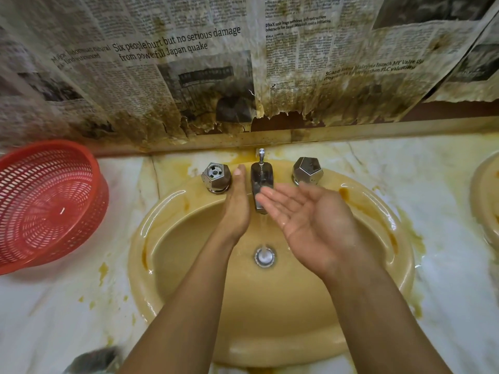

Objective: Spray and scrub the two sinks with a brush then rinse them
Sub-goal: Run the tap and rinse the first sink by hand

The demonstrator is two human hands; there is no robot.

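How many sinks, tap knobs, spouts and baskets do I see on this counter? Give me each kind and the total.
Sinks: 2, the yellow sink and a second sink cut off at the right edge
Tap knobs: 2, left knob and right knob
Spouts: 1, the spout
Baskets: 1, the red basket
Total: 6

Left grip (pixel 238 207) and right grip (pixel 310 225) flank tap (pixel 260 182) (running).

left hand (pixel 237 209) edge-on, right hand (pixel 310 225) palm-up
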